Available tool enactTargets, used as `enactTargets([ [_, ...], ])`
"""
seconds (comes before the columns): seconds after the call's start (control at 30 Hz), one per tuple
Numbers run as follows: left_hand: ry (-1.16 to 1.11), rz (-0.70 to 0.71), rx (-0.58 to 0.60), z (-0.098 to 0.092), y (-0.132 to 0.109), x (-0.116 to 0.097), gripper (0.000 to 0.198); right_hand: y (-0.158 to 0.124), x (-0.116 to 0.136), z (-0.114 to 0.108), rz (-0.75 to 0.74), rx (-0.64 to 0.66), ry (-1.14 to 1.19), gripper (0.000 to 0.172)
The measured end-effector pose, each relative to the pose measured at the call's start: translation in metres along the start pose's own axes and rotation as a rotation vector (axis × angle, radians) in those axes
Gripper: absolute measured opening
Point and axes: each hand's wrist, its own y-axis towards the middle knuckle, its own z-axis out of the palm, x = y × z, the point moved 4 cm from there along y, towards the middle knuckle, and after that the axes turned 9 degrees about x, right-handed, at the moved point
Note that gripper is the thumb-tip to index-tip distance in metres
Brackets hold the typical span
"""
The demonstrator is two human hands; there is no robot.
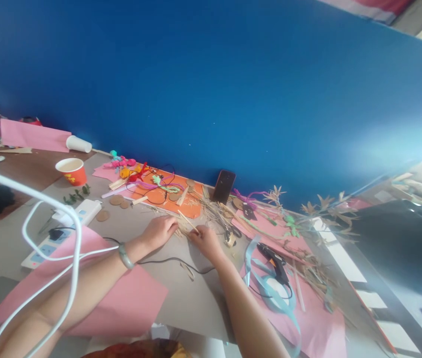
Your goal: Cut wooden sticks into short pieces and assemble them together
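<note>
My left hand [160, 231], with a bracelet [126, 255] on the wrist, reaches in over the grey table. Its fingers are pinched together at a small pile of dry straw [184, 228]; what they hold, if anything, is too small to make out. Close beside it on the right, my right hand [207, 242] is closed on a thin pale stick [187, 221] that slants up to the left from its fingers. Behind both hands lie an orange sheet [192, 209] and a heap of dried stems [216, 211]. Scissors [233, 231] rest right of my right hand.
A black phone [224, 186] leans on the blue wall [211, 99]. A glue gun [276, 263] and blue ribbon [280, 293] lie right, on pink paper [318, 323]. Left are a power strip [87, 211], a paper cup [74, 174] and a white cable [74, 248] crossing the foreground.
</note>
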Motion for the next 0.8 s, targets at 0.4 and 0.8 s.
enactTargets([
  [0.4,-0.735,-0.051,0.153,0.027,0.001,-0.001,0.025,-0.013,0.024,-0.002,-0.085,-0.068,0.329,0.021],
  [0.8,-0.766,-0.075,0.132,0.026,0.0,0.0,0.014,-0.017,0.025,-0.007,-0.083,-0.175,0.368,0.02],
])
